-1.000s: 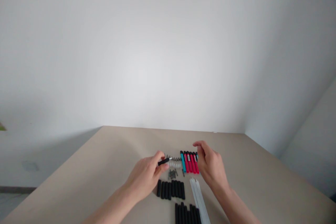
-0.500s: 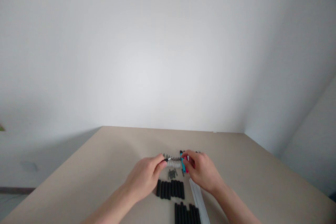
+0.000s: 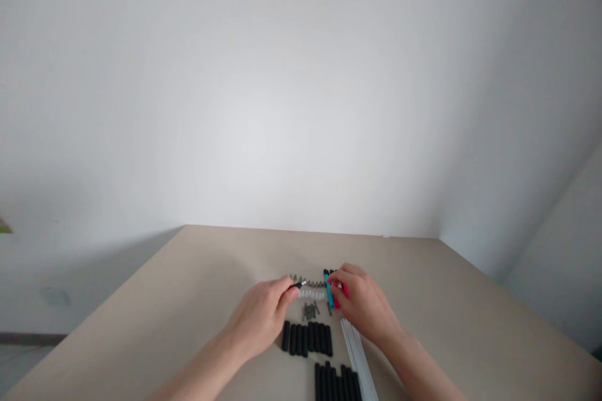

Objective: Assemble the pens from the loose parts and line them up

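My left hand (image 3: 263, 310) pinches a small black pen part (image 3: 298, 286) with a pale metallic tip pointing right, between thumb and index finger. To its right, my right hand (image 3: 362, 297) has thumb and index finger curled towards each other over the blue and red pen barrels (image 3: 329, 291). Whatever its fingertips may hold is too small to make out. Behind and between the hands lies a row of small springs (image 3: 316, 284). Clear plastic pieces (image 3: 313, 294) lie just in front of the springs, and small dark metal parts (image 3: 310, 311) lie nearer to me.
Several black tubes (image 3: 308, 339) lie in a row on the beige table (image 3: 226, 257). A second group of black tubes (image 3: 336, 383) is at the front edge of view. Thin white rods (image 3: 358, 360) lie beside them, below my right forearm. A white wall (image 3: 301, 106) stands behind.
The fingers of my right hand have shifted slightly at the pen barrels, and its knuckles have risen a little. My left hand keeps its pinch on the black part, almost still.
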Tool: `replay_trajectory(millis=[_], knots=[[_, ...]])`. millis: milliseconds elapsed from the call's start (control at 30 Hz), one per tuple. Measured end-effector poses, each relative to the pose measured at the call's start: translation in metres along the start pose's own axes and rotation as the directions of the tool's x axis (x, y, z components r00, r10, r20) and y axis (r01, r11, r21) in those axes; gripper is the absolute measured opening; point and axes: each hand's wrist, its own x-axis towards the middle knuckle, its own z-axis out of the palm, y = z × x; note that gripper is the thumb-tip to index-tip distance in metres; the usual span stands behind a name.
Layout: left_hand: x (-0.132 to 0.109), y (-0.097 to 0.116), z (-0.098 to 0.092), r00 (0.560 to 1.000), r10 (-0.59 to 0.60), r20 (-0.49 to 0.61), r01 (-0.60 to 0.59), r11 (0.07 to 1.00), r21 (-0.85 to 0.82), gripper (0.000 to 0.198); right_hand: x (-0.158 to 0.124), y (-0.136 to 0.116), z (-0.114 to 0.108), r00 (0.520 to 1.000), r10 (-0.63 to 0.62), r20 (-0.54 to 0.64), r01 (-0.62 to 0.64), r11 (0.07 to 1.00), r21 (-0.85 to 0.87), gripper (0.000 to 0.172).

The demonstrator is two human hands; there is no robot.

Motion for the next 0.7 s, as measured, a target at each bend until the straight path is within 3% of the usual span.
replay_trajectory(millis=[300,700], knots=[[0.0003,-0.0048,0.0032,1.000,-0.021,-0.023,0.020,1.000,-0.024,0.027,-0.0001,0.0015,0.0038,0.993,-0.115,-0.032,0.117,0.991,0.067,0.027],[0.0015,-0.0035,0.0014,0.999,-0.043,-0.019,0.042,0.999,-0.019,0.026,0.0015,0.0024,0.0044,0.996,-0.084,-0.026,0.086,0.994,0.070,0.026]])
